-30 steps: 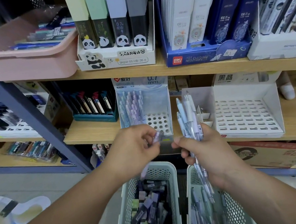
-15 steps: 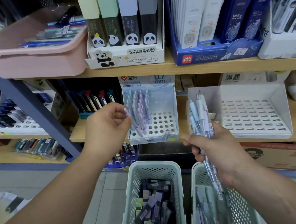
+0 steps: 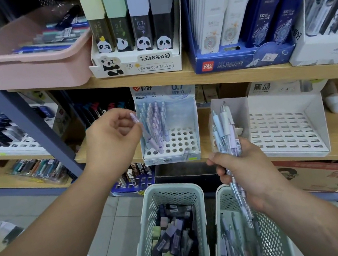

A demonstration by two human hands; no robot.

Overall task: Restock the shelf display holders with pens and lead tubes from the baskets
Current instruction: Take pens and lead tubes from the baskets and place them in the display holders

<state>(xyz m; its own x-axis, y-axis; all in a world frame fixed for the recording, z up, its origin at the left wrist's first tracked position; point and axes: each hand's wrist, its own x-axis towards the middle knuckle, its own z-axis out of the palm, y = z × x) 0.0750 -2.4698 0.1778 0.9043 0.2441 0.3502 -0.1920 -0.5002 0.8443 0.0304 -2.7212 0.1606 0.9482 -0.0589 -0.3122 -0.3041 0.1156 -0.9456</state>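
at the "0.7 mm" holder (image 3: 194, 121), left fingers (image 3: 118, 114) pinch a lilac pen (image 3: 133, 118), right fingers (image 3: 214, 161) grip a pen bundle (image 3: 225, 123).

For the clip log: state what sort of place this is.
Most likely a stationery shop: a wooden shelf carries a panda display box of lead tubes, a 0.7 mm pen holder stands beneath, and a basket of stock sits below.

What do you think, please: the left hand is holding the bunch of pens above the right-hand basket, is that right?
Not quite: in the head view it is the right hand that holds the bunch of pens above the right-hand basket.
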